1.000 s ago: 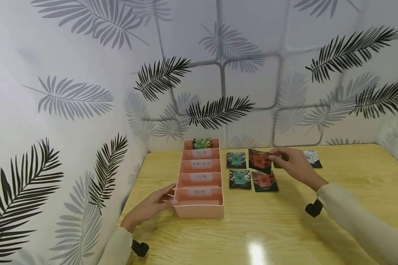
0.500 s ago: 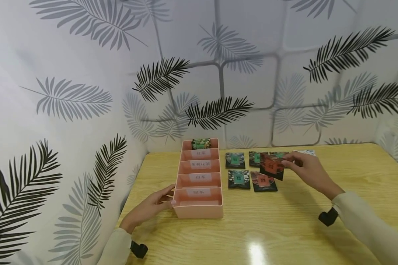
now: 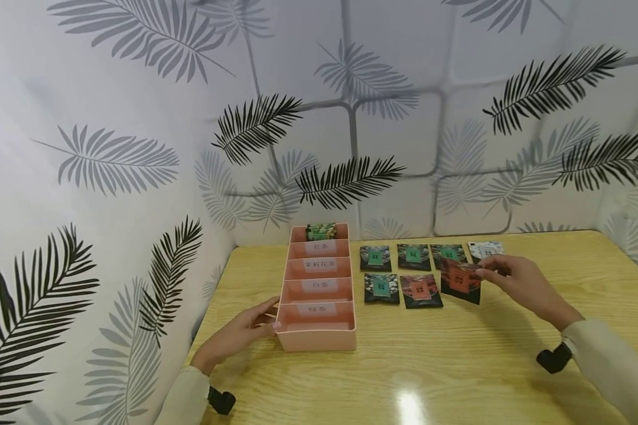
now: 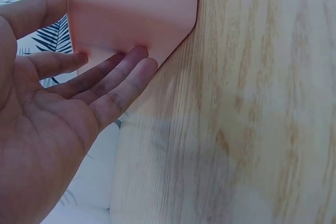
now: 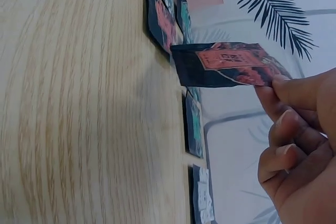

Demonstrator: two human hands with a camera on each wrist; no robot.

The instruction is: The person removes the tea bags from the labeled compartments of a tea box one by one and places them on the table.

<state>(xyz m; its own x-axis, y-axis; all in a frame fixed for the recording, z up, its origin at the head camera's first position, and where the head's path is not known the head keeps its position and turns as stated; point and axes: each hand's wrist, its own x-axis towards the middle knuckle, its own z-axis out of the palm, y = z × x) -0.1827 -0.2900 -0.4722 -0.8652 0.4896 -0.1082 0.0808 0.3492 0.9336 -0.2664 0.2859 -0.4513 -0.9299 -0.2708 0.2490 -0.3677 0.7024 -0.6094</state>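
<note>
My right hand [image 3: 529, 289] pinches a red and black tea sachet [image 3: 459, 278] by its edge between thumb and fingers, raised over the table. In the right wrist view the held sachet shows its red label. Toward the left stands a long pink divided box [image 3: 320, 340] with labelled dividers. Fingers of my left hand [image 3: 239, 333] lie fairly straight against the box's left side, the thumb at its near corner. A green tea sachet [image 3: 321, 231] sits in the box's farthest compartment. One red sachet [image 3: 421, 291] lies flat just left of the held one.
Right of the box, more sachets lie in rows: a blue-green one [image 3: 375, 258], green ones [image 3: 413, 255] behind, a white-flowered one [image 3: 381, 288] in front, and a pale one [image 3: 485, 249] by the right hand. A leaf-patterned wall covering [image 3: 393, 195] rises behind the wooden table [image 3: 430, 366].
My right hand has carried the red sachet rightward and nearer, from over the back row to beside the other red sachet. The left hand has stayed at the box.
</note>
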